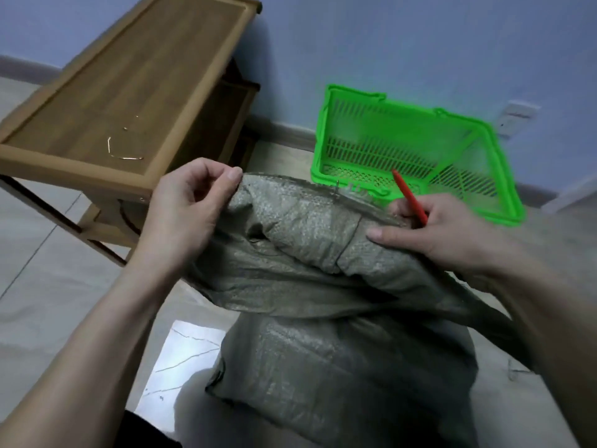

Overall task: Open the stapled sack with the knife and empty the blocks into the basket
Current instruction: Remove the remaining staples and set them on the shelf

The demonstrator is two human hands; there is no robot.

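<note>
Grey woven sack fills centre and lower frame, top folded, mouth not yet open; blocks inside unseen. Wooden table upper left, bent wire bits on top, possibly pulled staples. Green slatted basket upper right, just beyond sack, empty. Left hand pinches sack's top left corner. Right hand presses sack top, gripping red-handled knife; blade hidden. Staples along top edge. Keep seam taut, cut away from left fingers, shallow.
</note>
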